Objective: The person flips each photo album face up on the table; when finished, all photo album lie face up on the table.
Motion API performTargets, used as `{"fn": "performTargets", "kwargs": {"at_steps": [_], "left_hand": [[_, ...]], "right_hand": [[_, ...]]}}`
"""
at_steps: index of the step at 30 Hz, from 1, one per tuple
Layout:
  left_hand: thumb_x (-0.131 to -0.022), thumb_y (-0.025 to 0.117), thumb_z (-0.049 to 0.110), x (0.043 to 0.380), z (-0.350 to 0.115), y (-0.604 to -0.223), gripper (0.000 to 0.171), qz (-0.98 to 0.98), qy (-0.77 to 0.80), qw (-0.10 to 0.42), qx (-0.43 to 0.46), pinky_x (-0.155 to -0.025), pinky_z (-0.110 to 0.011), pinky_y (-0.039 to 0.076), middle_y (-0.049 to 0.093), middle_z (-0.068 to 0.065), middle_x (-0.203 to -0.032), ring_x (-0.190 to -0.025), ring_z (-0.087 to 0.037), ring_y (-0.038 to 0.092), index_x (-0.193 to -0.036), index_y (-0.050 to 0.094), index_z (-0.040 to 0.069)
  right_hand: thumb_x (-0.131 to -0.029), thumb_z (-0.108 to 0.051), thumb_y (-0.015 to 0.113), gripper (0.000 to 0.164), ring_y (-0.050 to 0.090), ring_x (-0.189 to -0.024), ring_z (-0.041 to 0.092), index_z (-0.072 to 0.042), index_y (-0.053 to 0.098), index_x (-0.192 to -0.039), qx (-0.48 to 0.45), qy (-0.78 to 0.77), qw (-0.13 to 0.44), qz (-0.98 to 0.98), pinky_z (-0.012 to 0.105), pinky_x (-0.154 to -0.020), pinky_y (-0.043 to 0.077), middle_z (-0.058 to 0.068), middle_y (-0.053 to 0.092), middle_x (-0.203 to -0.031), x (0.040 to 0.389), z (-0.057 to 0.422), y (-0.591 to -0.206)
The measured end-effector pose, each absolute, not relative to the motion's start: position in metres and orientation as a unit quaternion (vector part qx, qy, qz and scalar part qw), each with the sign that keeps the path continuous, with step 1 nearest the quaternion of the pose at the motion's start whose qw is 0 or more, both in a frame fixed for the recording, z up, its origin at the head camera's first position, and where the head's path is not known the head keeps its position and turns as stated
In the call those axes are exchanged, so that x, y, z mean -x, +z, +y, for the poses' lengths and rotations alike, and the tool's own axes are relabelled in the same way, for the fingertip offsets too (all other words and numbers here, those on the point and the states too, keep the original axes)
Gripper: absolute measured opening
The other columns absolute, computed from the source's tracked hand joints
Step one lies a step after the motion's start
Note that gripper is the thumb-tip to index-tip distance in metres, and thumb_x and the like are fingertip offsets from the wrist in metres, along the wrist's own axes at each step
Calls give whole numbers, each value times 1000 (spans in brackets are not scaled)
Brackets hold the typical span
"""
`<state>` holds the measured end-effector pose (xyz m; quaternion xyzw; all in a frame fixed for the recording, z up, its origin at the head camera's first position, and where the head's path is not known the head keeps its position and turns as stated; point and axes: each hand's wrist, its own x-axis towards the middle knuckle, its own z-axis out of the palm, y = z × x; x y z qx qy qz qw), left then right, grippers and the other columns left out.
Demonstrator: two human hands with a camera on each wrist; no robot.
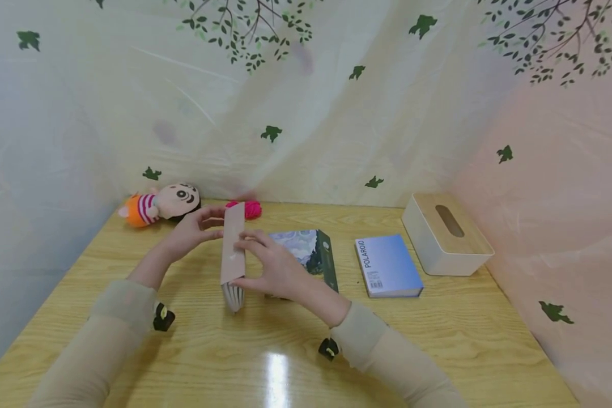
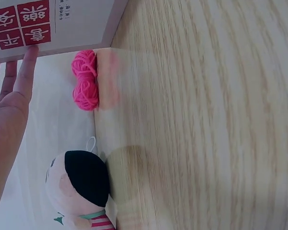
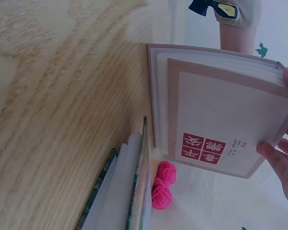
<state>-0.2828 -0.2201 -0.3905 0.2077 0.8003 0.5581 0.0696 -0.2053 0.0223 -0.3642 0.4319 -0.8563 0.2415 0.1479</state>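
Note:
A pale pink hardcover book (image 1: 233, 243) stands upright on the table with its spine up and its page edges toward me. Its covers bear red squares with white characters, seen in both wrist views. From the left, my left hand (image 1: 196, 229) touches the book with fairly straight fingers (image 2: 28, 72). My right hand (image 1: 280, 266) holds it from the other side, its thumb at the near end of the spine and bent fingers farther along. Just right of the book lies a dark green book (image 1: 328, 258) with a painted cover, partly hidden by my right hand.
A blue Polaroid book (image 1: 390, 265) lies to the right, beside a white tissue box (image 1: 451, 235) with a wooden lid. Pink yarn (image 1: 253, 209) sits behind the upright book. At the back left lies a doll (image 1: 165, 204). A leaf-patterned curtain (image 1: 326, 113) borders the table.

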Motion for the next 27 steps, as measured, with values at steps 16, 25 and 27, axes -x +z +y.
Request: {"fn": "performTargets", "kwargs": {"at_steps": [16, 25, 27], "left_hand": [[-83, 62, 23, 280, -246, -392, 53, 810, 530, 84, -236, -82, -30, 50, 40, -2, -136, -110, -27, 50, -132, 42, 20], [-81, 65, 24, 274, -257, -389, 60, 806, 537, 120, -218, -81, -29, 50, 32, -2, -140, -104, -19, 55, -134, 38, 22], [-82, 64, 23, 273, -260, -389, 61, 806, 534, 125, -221, -81, -29, 50, 31, -5, -140, -103, -18, 56, -136, 35, 20]], "right_hand": [[-70, -39, 73, 86, 44, -116, 12, -12, 24, -135, -448, 340, 80, -823, 19, -90, 43, 3, 41, -129, 209, 15, -386], [-67, -39, 75, 91, 51, -113, 17, -14, 22, -136, -430, 320, 34, -844, 21, -89, 44, 4, 38, -134, 211, 10, -397], [-67, -41, 75, 91, 51, -113, 17, -15, 22, -136, -420, 305, 16, -855, 23, -90, 43, 4, 36, -136, 211, 9, -400]]}}
